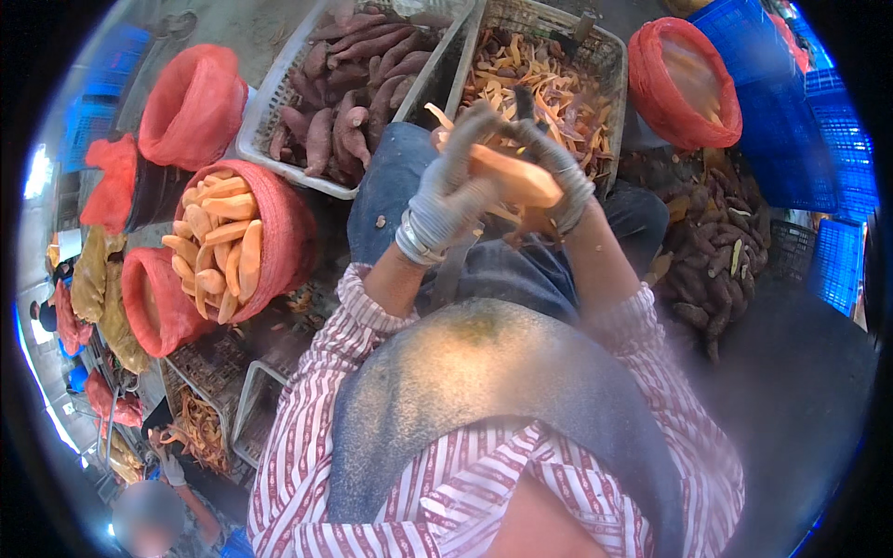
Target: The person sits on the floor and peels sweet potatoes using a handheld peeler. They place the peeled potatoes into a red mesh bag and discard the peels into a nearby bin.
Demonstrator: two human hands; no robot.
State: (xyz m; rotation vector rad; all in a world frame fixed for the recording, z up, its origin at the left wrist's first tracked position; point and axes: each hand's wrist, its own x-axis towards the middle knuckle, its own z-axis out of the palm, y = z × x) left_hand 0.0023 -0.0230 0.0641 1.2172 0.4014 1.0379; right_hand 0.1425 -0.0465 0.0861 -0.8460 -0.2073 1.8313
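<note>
Over my lap, my left hand (450, 195) in a grey, soiled knit glove grips a peeled orange sweet potato (520, 178). My right hand (561, 171), gloved alike, is curled at the sweet potato's other side, its fingers close to those of the left. From its fingers juts a blurred dark-handled tool (523, 103), probably a peeler; its blade is hidden. Strips of peel hang around the hands. Just beyond them stands a crate of peelings (457, 84). To its left is a pale plastic crate (251, 132) filled with unpeeled purple-skinned sweet potatoes (349, 84).
On the left, a red mesh sack (289, 237) brims with peeled sweet potatoes (223, 237), near other red sacks (188, 104). Another red sack (729, 104) stands right, beside blue crates (788, 139). Unpeeled sweet potatoes (711, 265) are heaped on the right. A co-worker's gloved hand (171, 467) appears lower left.
</note>
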